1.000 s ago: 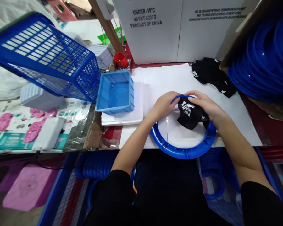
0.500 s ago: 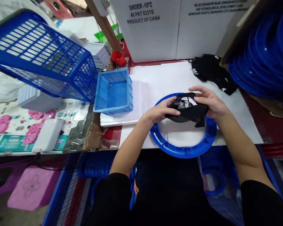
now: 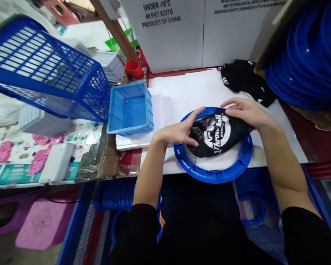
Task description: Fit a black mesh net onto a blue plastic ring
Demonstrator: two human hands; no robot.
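A black mesh cloth (image 3: 201, 136) printed with white "Throw Ball" lettering is spread over the opening of a blue plastic ring (image 3: 215, 176). At the cloth's left edge is my left hand (image 3: 180, 132), thumb and forefinger wide around it, other fingers partly hidden. My right hand (image 3: 246, 112) pinches its upper right part between thumb and fingers. The ring lies on the white work surface (image 3: 176, 84) near its front edge, under the cloth. Farther back on the right rests a pile of similar black cloths (image 3: 245, 81).
Left of the ring stands a light blue bin (image 3: 129, 114) with a red cup (image 3: 135, 69) behind it. A tall blue basket (image 3: 85, 81) leans farther left. Many blue rings (image 3: 298, 70) are stacked in a carton at right. White printed cartons (image 3: 165, 44) form a wall behind.
The bunched cloth has been opened out flat, so its printed lettering now shows. My left hand has moved slightly left and its fingers have spread. The view has shifted slightly.
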